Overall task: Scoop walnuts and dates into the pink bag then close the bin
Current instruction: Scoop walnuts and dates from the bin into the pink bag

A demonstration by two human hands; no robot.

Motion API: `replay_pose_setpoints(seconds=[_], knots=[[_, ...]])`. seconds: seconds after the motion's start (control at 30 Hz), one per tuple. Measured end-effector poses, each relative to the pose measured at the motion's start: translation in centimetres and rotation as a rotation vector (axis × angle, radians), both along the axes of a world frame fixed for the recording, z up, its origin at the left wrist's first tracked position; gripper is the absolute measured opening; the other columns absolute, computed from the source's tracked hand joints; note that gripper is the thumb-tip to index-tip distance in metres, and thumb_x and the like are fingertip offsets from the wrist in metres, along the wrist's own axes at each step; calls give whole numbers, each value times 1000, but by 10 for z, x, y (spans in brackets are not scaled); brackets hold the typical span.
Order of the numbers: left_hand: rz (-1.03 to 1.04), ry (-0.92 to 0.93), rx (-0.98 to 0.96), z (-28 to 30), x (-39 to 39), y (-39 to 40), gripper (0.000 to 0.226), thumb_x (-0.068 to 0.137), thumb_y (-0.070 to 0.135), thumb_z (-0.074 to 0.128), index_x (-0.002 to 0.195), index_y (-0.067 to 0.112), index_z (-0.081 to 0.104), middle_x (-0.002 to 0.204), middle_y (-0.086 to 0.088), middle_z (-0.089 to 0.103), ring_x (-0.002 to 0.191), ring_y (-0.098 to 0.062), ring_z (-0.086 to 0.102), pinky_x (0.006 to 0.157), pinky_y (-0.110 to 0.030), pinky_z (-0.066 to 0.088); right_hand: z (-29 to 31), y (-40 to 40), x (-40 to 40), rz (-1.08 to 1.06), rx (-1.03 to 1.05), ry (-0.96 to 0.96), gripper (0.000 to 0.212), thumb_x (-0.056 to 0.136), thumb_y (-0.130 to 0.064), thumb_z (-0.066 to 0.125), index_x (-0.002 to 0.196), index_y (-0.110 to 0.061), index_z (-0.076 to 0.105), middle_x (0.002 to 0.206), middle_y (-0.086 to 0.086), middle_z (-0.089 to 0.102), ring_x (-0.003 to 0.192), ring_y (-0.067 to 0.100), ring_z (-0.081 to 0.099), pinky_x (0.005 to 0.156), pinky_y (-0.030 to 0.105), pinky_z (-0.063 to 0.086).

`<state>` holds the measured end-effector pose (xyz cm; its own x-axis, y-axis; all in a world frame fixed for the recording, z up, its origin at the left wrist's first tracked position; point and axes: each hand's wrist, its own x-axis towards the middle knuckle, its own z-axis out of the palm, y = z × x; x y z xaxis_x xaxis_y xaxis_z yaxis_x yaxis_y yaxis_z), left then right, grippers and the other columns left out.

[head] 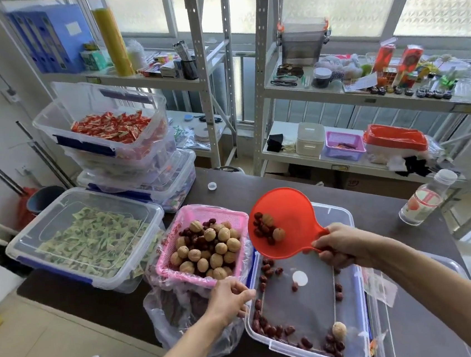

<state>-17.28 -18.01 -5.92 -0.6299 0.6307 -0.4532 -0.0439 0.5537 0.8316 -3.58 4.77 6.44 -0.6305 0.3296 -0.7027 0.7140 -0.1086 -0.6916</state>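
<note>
Right hand (341,247): grip closed round the handle of the red scoop (284,222) — held tilted above the bin (310,345).
Scoop load: a few dates and two walnuts.
Left hand (231,298): fingers curled on the near rim of the pink basket (176,267), lined with the pink bag (172,310).
Basket: heaped with walnuts (207,249) and dates — on the tabletop (377,210), touching the bin.
Bin: scattered dates (273,330), one walnut.

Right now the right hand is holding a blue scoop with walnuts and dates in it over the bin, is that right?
Not quite: the scoop is red, not blue. The head view shows the right hand gripping its handle, walnuts and dates inside, above the bin.
</note>
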Motion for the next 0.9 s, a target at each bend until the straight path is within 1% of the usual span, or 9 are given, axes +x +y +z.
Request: replay_pose_setpoints(seconds=[0.07,0.2,0.4,0.47,0.53,0.6,0.7,0.8,0.9], knots=[[27,-36,4,1,-2,-2,13,83,13,72,77,4,64,64,-7,60,51,-12,60,53,-24,53,2,-6,-19,21,87,-6,24,94,-8,42,89,-5,66,49,1,46,34,8,28,35,14,20],[85,-85,32,4,-7,-8,15,85,8,68,72,8,62,64,-9,60,53,-15,60,57,-26,55,-5,-27,-58,63,179,-11,20,89,-5,42,78,-7,59,47,2,49,33,10,31,36,14,22],[150,-130,51,5,-11,-12,14,86,5,64,73,9,63,65,-8,60,54,-15,58,54,-23,53,-17,-65,-101,134,278,-5,21,82,1,41,68,-6,54,50,8,48,35,12,34,38,18,24],[187,-157,47,4,-12,-12,12,87,6,65,75,8,62,66,-8,61,52,-14,59,55,-24,54,-24,-74,-113,173,368,-1,20,78,1,41,62,-6,51,50,9,50,35,14,38,38,20,31],[217,-169,32,2,-13,-13,10,87,8,66,77,8,63,65,-7,62,51,-14,60,55,-25,55,-29,-80,-123,248,517,-6,17,74,-4,44,58,-6,49,56,10,55,43,20,50,48,30,45],[242,-185,29,0,-16,-15,10,86,9,67,77,6,62,63,-7,62,48,-14,60,54,-26,54,-30,-86,-130,338,700,-33,13,75,-12,46,63,-7,47,68,13,60,63,31,61,61,36,50],[262,-188,25,-2,-18,-20,11,85,8,67,77,6,61,62,-5,61,46,-12,58,49,-24,51,-23,-96,-130,474,980,-45,14,77,-8,46,82,-5,60,90,17,69,86,37,67,70,37,52],[288,-183,15,-4,-20,-23,11,84,10,69,76,7,62,59,-4,61,45,-12,59,48,-24,50,-19,-102,-128,579,1172,-2,22,76,0,45,90,-4,63,91,16,71,86,37,68,68,37,49],[325,-190,28,-3,-23,-24,10,84,9,69,81,3,62,70,-7,65,47,-12,59,48,-24,52,-19,-105,-130,614,1274,66,29,77,7,41,96,-3,62,85,16,70,79,36,68,62,37,45]])
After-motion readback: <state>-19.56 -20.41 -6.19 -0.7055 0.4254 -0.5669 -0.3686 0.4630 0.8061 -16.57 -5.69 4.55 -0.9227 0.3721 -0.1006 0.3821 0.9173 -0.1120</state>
